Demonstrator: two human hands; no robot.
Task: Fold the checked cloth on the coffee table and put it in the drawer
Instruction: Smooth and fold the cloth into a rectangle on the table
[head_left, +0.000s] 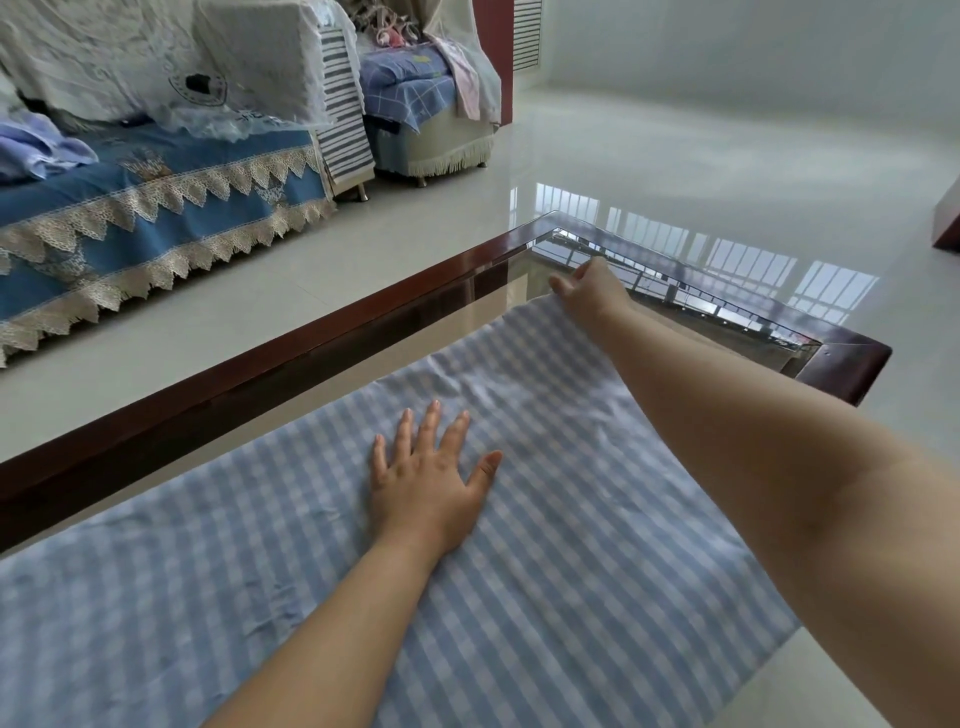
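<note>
Flat now — one checked cloth (519, 545), L hand (431, 483) fingers spread on it — R hand (589, 291) pinches far corner.

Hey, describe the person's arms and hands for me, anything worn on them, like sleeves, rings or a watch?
Both forearms are bare as far as the frame shows, with no sleeves in view. The left hand shows no ring, watch or glove, and its nails look short and unpainted. The right hand and wrist also show nothing worn, though its fingers are mostly hidden.
</note>
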